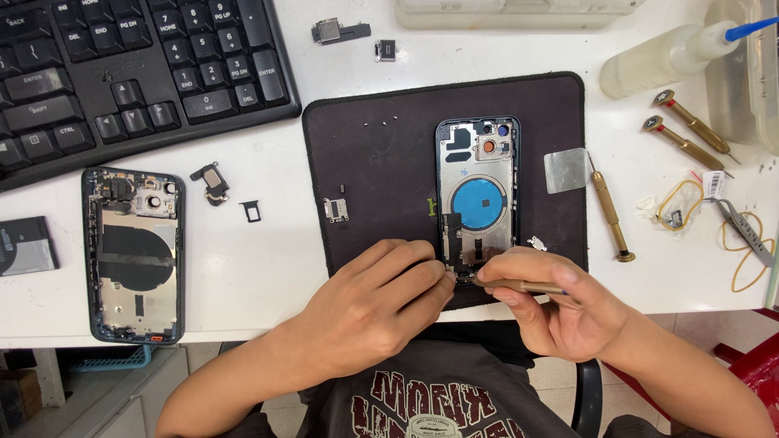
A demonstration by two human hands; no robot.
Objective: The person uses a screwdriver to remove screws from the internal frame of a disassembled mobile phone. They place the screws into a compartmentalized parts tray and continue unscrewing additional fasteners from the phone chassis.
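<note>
Right hand (552, 312): curling closed around a brass-handled screwdriver (519, 285), fingers pinching the shaft low, probably for fine control; the tip is pointing to 9 o'clock at the bottom edge of the open phone housing (477, 195).
Left hand (381, 304): resting half-closed on the mat (373, 162), fingertips pressing against the housing's bottom corner, likely steadying it; it is gripping nothing that I can make out.
Open phone housing: lying flat, inside up, at the mat's centre, directly at 12 o'clock from both hands, its blue ring coil showing.
Small loose parts: a bracket (335, 210) sitting on the mat at 9 o'clock from the housing.
Metal pry sheet (565, 170): overhanging the mat's edge at 3 o'clock.
Second phone housing (134, 253): lying well apart at 9 o'clock, off the mat.
Spare screwdrivers (690, 134): waiting far out at 2 o'clock, near a squeeze bottle (665, 57).
Keyboard (130, 73): sitting at 10 o'clock, farthest away.
</note>
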